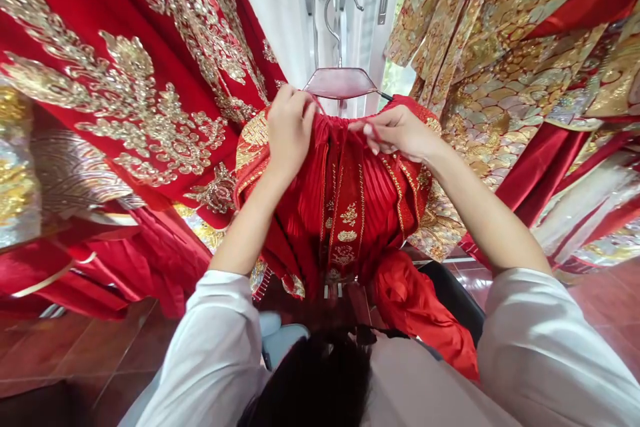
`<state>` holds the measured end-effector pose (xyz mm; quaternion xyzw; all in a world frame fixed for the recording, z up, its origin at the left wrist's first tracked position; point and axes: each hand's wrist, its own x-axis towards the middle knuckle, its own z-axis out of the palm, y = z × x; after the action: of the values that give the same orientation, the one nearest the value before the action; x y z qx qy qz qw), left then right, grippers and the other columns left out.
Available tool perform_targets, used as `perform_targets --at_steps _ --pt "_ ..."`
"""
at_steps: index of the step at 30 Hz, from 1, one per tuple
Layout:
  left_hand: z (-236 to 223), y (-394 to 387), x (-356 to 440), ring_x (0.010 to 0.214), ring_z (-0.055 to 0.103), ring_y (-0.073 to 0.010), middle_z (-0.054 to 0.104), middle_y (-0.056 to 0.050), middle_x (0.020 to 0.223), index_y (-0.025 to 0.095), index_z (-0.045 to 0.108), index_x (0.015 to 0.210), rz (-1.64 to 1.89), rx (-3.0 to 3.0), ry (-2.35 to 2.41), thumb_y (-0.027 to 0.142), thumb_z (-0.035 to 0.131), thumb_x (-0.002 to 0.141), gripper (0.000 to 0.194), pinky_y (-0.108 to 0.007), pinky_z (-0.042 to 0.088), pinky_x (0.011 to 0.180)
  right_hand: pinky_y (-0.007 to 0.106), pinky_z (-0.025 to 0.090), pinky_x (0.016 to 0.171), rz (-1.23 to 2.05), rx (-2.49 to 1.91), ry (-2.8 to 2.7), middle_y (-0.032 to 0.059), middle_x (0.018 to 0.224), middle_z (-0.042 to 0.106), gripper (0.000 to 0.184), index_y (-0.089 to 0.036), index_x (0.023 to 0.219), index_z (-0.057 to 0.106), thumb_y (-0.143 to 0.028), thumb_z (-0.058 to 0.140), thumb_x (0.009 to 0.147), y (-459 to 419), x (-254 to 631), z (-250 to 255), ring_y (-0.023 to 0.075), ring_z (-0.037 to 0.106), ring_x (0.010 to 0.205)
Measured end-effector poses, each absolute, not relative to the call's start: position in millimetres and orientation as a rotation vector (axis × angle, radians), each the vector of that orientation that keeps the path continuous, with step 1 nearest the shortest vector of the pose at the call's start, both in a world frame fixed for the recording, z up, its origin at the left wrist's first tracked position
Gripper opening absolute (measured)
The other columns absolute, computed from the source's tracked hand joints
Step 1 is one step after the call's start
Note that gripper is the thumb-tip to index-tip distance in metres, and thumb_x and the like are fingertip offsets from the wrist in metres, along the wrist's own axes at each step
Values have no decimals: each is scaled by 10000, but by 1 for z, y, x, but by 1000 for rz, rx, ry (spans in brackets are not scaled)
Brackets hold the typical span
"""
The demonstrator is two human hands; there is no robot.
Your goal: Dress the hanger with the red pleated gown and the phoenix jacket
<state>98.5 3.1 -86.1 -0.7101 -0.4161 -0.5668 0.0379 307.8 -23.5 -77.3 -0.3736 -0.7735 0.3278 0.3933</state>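
In front of me a red pleated skirt (345,213) with gold embroidery hangs from a hanger (340,83) with a metal hook. Its gathered waistband runs between my two hands. On the left side of that waistband, my left hand (291,123) is closed, with its fingers pinching the red fabric beside the hanger. My right hand (393,132) has thumb and fingers pinched together at the right part of the waistband, on what looks like a thin red cord or edge of cloth. The exact grip of the left fingertips is partly hidden.
A red gown (150,80) with gold beadwork hangs close on the left. Gold patterned garments (490,80) hang on the right. Bright red cloth (425,307) lies below the skirt, near a black object (453,297). Dark red tiles (115,347) cover the floor.
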Motion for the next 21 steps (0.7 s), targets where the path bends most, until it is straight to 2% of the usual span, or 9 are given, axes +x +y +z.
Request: perform_targets --at_steps 2,4,7,10,13,17,21 --pt "-89 10 110 760 546 -161 613 -44 796 176 607 732 -1902 -2256 -1251 236 581 854 139 -272 438 667 214 317 481 741 -938 -1747 -17 533 512 324 -169 906 707 -455 569 843 -19 296 -83 75 445 506" --pt "-92 12 116 659 513 -129 591 -24 710 163 607 706 -1986 -2413 -1218 255 604 848 169 -249 400 596 210 340 524 594 -948 -1666 -14 567 531 271 -183 875 710 -416 573 843 -13 286 -89 96 493 579" --pt "-96 12 118 587 462 -105 552 1 633 155 616 684 -1958 -2605 -1188 242 646 810 156 -235 344 547 219 370 615 379 -1012 -1759 -2 665 596 196 -185 884 710 -307 564 837 -7 275 -97 139 560 725" --pt "-100 11 115 575 435 -103 527 13 609 154 606 649 -1891 -2659 -1199 146 649 757 117 -239 333 554 222 368 659 230 -1093 -1879 15 744 622 211 -205 987 690 -224 529 851 -7 272 -103 159 577 802" --pt "-102 10 114 583 425 -105 522 18 617 154 581 631 -1862 -2684 -1175 83 618 728 126 -243 339 577 222 359 672 114 -1129 -1963 24 777 618 223 -220 1032 672 -218 518 871 -10 274 -106 158 565 817" --pt "-105 8 118 593 415 -109 491 19 631 161 539 633 -1786 -2659 -1134 50 578 715 144 -244 347 597 235 347 691 -22 -1139 -2022 25 760 602 210 -227 986 681 -249 490 900 -7 278 -107 146 544 772" --pt "-107 6 120 719 489 -135 546 -32 846 165 518 671 -1677 -2626 -1081 47 568 708 134 -259 398 656 253 352 707 -144 -1135 -2015 23 743 597 230 -225 901 681 -274 456 909 -3 276 -109 148 533 753"
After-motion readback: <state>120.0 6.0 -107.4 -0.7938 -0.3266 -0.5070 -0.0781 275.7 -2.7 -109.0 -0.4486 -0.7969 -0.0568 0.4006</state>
